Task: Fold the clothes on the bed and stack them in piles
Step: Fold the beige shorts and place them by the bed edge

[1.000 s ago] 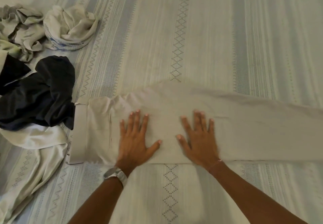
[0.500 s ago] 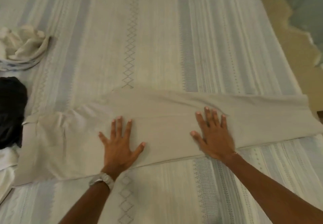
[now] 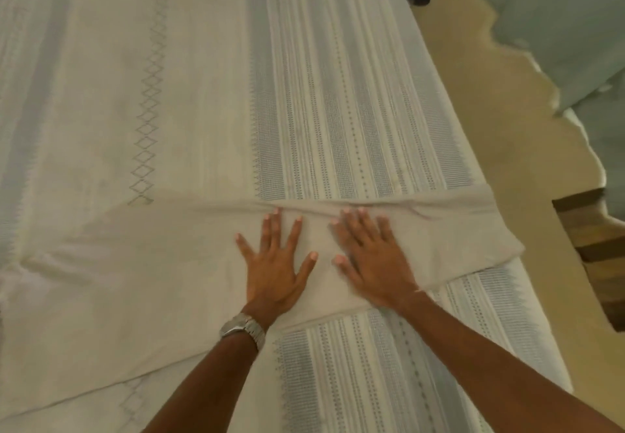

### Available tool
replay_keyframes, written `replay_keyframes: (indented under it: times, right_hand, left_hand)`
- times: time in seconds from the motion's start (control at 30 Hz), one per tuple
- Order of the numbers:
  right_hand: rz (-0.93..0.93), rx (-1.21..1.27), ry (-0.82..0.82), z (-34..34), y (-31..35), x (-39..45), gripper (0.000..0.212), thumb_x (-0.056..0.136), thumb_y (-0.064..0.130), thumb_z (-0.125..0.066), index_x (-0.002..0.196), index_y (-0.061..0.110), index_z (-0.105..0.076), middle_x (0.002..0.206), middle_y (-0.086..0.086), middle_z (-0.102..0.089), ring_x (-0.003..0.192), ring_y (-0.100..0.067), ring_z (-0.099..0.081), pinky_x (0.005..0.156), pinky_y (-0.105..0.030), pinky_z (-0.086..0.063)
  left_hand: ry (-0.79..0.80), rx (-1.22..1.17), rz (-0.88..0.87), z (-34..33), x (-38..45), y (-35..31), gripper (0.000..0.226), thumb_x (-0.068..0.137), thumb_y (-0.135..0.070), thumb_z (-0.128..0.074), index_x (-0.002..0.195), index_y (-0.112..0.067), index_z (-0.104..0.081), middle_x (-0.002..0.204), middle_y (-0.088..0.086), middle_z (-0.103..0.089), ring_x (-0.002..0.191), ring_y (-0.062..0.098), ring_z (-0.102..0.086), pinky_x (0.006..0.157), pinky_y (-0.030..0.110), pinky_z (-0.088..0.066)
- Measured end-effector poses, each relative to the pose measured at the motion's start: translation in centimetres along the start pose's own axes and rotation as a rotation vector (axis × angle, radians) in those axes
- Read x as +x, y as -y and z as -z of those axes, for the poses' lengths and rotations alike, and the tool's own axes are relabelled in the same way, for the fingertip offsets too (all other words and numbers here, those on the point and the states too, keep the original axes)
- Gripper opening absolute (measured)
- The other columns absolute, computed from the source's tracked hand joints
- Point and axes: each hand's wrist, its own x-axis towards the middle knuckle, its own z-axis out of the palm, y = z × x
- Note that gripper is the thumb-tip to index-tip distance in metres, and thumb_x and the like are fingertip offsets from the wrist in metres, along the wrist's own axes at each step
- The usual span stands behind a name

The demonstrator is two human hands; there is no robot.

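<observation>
The trousers (image 3: 169, 280) lie flat across the near part of the bed (image 3: 338, 111), running left to right, with the leg end reaching the bed's right edge by the floor (image 3: 490, 128). They look already doubled lengthwise, one leg over the other. Both hands rest side by side on the middle of the cloth, holding nothing. The left hand (image 3: 275, 263), with a watch (image 3: 243, 329) at its wrist, lies flat with its fingers spread wide. The right hand (image 3: 372, 256) is also flat and spread, and slightly blurred.

The step in hand appears to be smoothing the cloth before the next fold. A ridge of slack runs along the far edge, just beyond the fingertips, and carries on toward the leg end. To do this well, the person should keep the palms flat and sweep outward from the middle, one hand pinning the cloth while the other pushes the ridge toward the hem. Pressing both hands forward would likely only bunch the ridge further. Once the layers lie even and the edges line up, the leg end could be brought over toward the waist.
</observation>
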Motion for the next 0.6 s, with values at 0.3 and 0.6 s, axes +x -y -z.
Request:
replay_keyframes:
  times: [0.3, 0.6]
  right_hand:
    - [-0.228, -0.001, -0.006, 1.4, -11.5, -1.2, 0.065, 0.105, 0.055, -0.024, 0.163, 0.031, -0.012, 0.171, 0.001, -0.005, 0.158, -0.024, -0.005, 0.127, -0.05, -0.001]
    - [-0.584, 0.238, -0.033, 3.9, -18.7, -2.5, 0.066, 0.106, 0.058, -0.017, 0.163, 0.028, -0.003, 0.171, -0.009, -0.005, 0.156, -0.031, -0.01, 0.125, -0.056, -0.015]
  left_hand:
    - [-0.026, 0.127, 0.031, -1.0, 1.9, -2.8, 0.087, 0.09, -0.081, -0.024, 0.161, -0.038, -0.002, 0.17, 0.0, 0.013, 0.155, 0.035, 0.014, 0.107, 0.083, -0.001]
    - [0.001, 0.109, 0.142, -1.1, 2.6, -4.9, 0.09, 0.09, -0.081, -0.021, 0.163, -0.031, -0.001, 0.168, 0.01, 0.019, 0.152, 0.044, 0.016, 0.105, 0.085, -0.008]
